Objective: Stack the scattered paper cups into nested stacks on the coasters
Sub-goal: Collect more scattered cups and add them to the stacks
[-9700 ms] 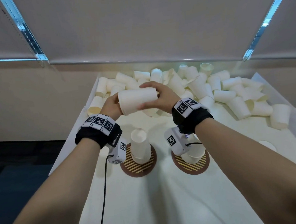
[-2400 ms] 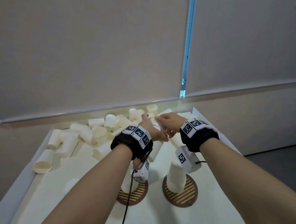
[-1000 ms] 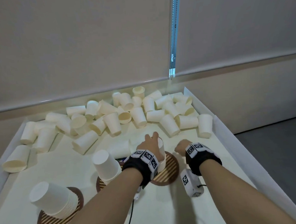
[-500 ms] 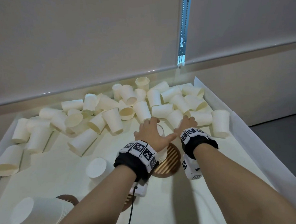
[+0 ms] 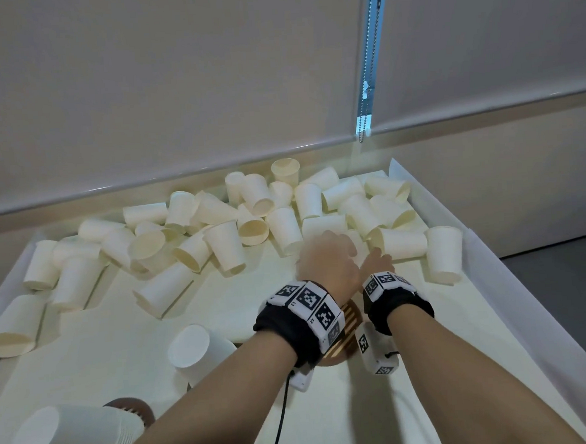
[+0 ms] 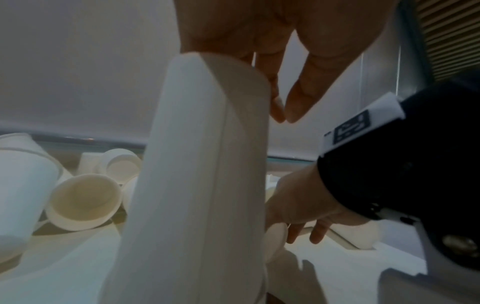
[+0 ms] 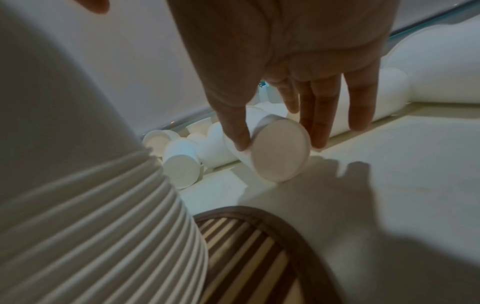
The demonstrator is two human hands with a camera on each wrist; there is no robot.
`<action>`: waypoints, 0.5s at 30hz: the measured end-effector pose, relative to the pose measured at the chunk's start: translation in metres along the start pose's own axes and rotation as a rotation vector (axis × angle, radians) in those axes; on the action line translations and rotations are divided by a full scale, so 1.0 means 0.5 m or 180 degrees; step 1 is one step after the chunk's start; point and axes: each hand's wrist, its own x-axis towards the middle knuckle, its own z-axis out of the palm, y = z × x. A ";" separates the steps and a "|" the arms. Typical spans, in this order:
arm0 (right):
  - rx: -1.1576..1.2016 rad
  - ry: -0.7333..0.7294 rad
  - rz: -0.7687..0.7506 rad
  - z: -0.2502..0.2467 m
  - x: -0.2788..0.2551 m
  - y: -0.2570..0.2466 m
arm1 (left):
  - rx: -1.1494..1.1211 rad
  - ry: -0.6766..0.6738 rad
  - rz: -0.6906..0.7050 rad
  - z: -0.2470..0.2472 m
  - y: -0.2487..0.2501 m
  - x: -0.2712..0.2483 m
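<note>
Head and wrist views of a white tray (image 5: 502, 298) holding paper cups. The right hand (image 7: 280, 67) reached down to a cup lying on its side (image 7: 275, 150) just beyond the striped coaster (image 7: 249, 253); its thumb lay against one flank of the cup near the base and its fingers (image 7: 319, 115) hung nearly straight against the other flank, so the cup sat between them in a light pinch; the cup still rested on the tray floor. The left hand (image 6: 262, 30) hovered over the top of the nested stack (image 6: 197, 185) that stood base-up on that coaster; its fingers were relaxed and slightly apart, one side brushing the top edge of the stack, though whether they truly gripped it could not be told; in the head view the left hand (image 5: 328, 264) hid the stack. Two further stacks stood to the left: a middle stack (image 5: 200, 351) and a near-left stack (image 5: 68, 438), the latter on its own coaster (image 5: 131, 406). The scattered cups (image 5: 223, 233) lay mostly on their sides in a heap along the far side of the tray.
</note>
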 end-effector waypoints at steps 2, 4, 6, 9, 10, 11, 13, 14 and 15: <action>0.0084 -0.0092 0.0054 -0.010 -0.010 0.010 | 0.0119 -0.0094 0.0054 -0.002 0.007 0.005; 0.0023 -0.0134 0.0093 -0.015 -0.022 0.022 | 0.0223 -0.0252 0.0146 -0.003 0.015 0.010; -0.0261 -0.0294 0.0142 -0.019 -0.035 0.038 | 0.0307 -0.0419 0.0276 -0.004 0.026 0.009; -0.0445 -0.0616 0.0020 -0.043 -0.040 0.064 | 0.0558 -0.0684 0.0506 0.005 0.037 0.006; -0.0397 -0.0773 -0.0079 -0.059 -0.039 0.069 | 0.0679 -0.0772 0.0569 0.010 0.039 0.006; -0.0289 -0.0954 -0.0172 -0.079 -0.037 0.074 | 0.0799 -0.0869 0.0604 0.016 0.042 0.007; 0.0137 -0.1403 -0.0369 -0.126 -0.039 0.079 | 0.1007 -0.0970 0.0602 0.028 0.048 0.008; 0.0379 -0.1616 -0.0439 -0.151 -0.044 0.079 | 0.1063 -0.0998 0.0571 0.033 0.052 0.009; 0.0686 -0.1780 -0.0463 -0.176 -0.050 0.080 | 0.1087 -0.1022 0.0527 0.035 0.057 0.010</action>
